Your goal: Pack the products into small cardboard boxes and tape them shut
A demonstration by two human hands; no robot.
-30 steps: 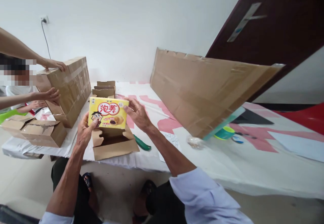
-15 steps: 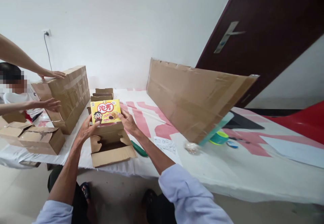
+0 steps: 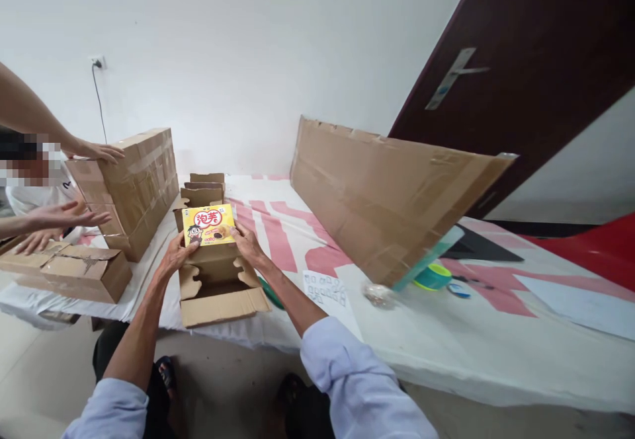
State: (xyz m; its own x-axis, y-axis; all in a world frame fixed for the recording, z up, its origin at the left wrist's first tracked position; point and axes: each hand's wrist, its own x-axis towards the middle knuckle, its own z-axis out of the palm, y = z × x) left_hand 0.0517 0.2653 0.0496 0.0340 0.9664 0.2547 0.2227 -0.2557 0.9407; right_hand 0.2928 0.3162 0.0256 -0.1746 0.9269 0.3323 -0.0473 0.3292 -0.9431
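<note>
Between both hands I hold a yellow snack box (image 3: pixel 209 225), printed with red lettering and a cartoon figure. My left hand (image 3: pixel 174 254) grips its left edge, thumb on the front. The right edge is in my right hand (image 3: pixel 248 244), thumb also on the front. Below and nearer to me lies an open cardboard box (image 3: pixel 225 312), its front flap folded outward and its dark inside showing. The snack box covers part of the far end of it. More open cardboard boxes (image 3: pixel 207 178) stand in a row behind.
On the left are a tall taped carton (image 3: pixel 143 188) and small cardboard boxes (image 3: pixel 84 270), with co-workers' hands (image 3: pixel 99 153) at them. To the right lean a large cardboard sheet (image 3: pixel 387 194) and, nearby, tape rolls (image 3: pixel 432 276). A paper with drawings (image 3: pixel 327 293) lies on the table.
The snack box has dipped slightly and its face leans further back. A co-worker's lower hand has turned palm up, and another hand now shows on the small boxes at left.
</note>
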